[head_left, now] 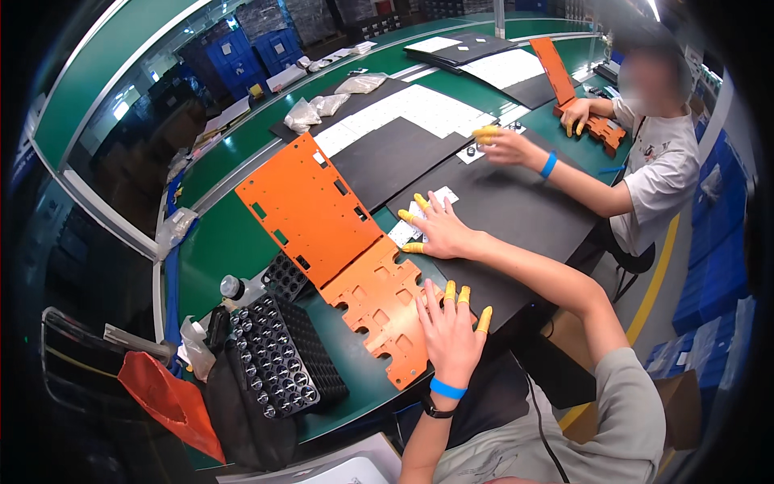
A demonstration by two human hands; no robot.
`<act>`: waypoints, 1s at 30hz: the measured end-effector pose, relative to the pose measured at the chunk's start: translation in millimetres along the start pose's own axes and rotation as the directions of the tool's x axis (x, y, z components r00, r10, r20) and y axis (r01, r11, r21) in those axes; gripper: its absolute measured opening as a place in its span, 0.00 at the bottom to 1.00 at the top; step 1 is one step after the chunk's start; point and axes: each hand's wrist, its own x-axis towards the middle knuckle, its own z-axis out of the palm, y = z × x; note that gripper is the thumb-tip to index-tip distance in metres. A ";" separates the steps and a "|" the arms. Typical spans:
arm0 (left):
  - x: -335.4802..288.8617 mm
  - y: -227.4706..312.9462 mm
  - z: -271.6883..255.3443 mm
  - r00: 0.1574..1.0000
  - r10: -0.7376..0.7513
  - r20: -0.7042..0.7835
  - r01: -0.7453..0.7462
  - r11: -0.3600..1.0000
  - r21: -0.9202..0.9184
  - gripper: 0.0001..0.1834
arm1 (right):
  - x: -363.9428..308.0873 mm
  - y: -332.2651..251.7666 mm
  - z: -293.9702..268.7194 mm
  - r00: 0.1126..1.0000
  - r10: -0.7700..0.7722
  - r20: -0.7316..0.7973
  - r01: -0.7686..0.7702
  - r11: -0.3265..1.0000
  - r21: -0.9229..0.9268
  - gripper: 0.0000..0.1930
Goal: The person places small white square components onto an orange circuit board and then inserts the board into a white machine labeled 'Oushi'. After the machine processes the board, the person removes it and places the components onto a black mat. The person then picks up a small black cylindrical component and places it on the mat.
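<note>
My left hand (453, 335), with yellow finger cots and a blue wristband, lies with its fingers stretched out at the right edge of a lighter orange slotted panel (372, 302). This panel adjoins a larger flat orange panel (310, 214) with small cut-outs. My right hand (442, 230), also in yellow finger cots, is spread open above a small white sticker sheet (401, 234) on the black board (516, 218). Part of the sheet is hidden under its fingers. Neither hand holds anything that I can see.
A black tray of round cells (274, 355) stands at the left, beside a white-capped bottle (232, 287) and a red bag (171, 403). Across the table, a co-worker's hand (508, 148) reaches over stickers; the other touches an orange part (606, 133). Plastic bags (322, 105) lie farther back.
</note>
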 end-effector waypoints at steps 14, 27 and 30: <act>-0.7 0.9 4.9 0.999 0.004 -0.055 -0.004 1.000 0.008 0.25 | 11.8 8.2 -31.0 0.950 -0.213 -0.230 0.217 0.976 -0.008 0.26; -1.3 0.0 6.9 0.998 0.003 -0.058 -0.002 1.000 0.016 0.26 | -23.5 16.5 -56.1 0.981 -0.048 -0.186 0.047 0.999 -0.009 0.41; -0.9 0.8 4.3 0.999 -0.004 -0.046 0.004 1.000 0.013 0.25 | -31.6 15.0 -40.1 0.942 -0.249 -0.226 0.259 0.966 0.016 0.44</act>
